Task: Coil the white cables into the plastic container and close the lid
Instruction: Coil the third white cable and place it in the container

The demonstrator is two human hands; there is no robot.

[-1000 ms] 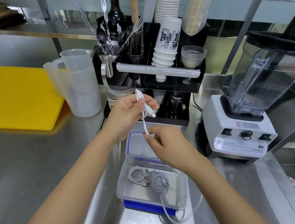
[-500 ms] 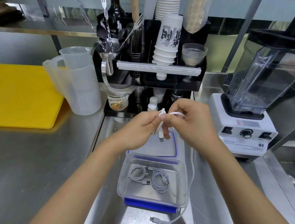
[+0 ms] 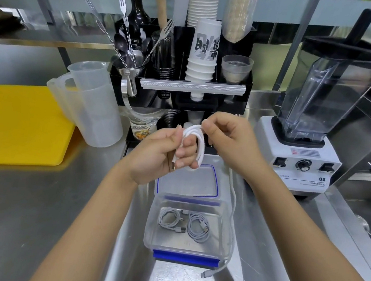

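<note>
The white cable (image 3: 199, 142) is light, limp and springy. The left hand (image 3: 161, 153) grips its loops wound round the fingers; the right hand (image 3: 228, 143) pinches the strand above the plastic container (image 3: 227, 227). Best held across the loops, or they spring open.

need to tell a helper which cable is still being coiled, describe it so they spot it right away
Start at the clear plastic container on the steel counter. Two coiled cables lie inside; the unfinished white cable trails past its right side up to the hands, looped over the left hand's fingers.
</note>
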